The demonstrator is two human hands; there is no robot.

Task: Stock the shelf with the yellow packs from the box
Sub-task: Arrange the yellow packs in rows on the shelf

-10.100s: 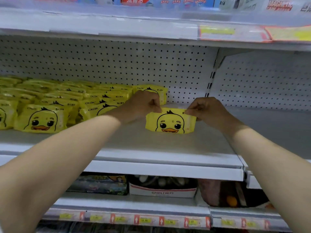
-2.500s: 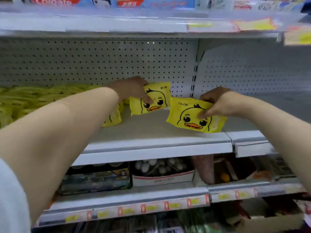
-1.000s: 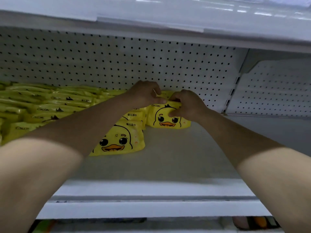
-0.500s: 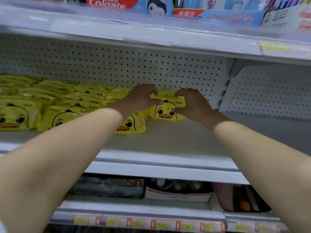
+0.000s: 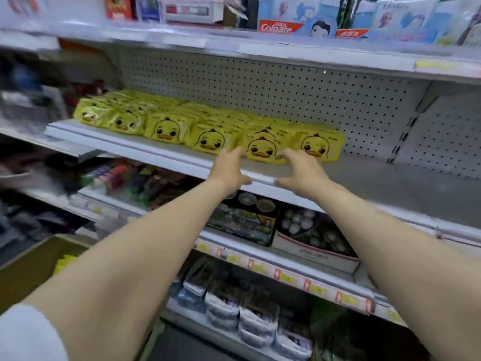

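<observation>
Both hands empty, left hand and right hand fingers loosely spread, flanking one front pack, contact unclear, yellow packs rowed on shelf, box lower left.

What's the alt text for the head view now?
Two bare arms reach, left hand and right hand open, toward a row of yellow packs with duck faces on a store shelf. A cardboard box sits lower left.
</observation>
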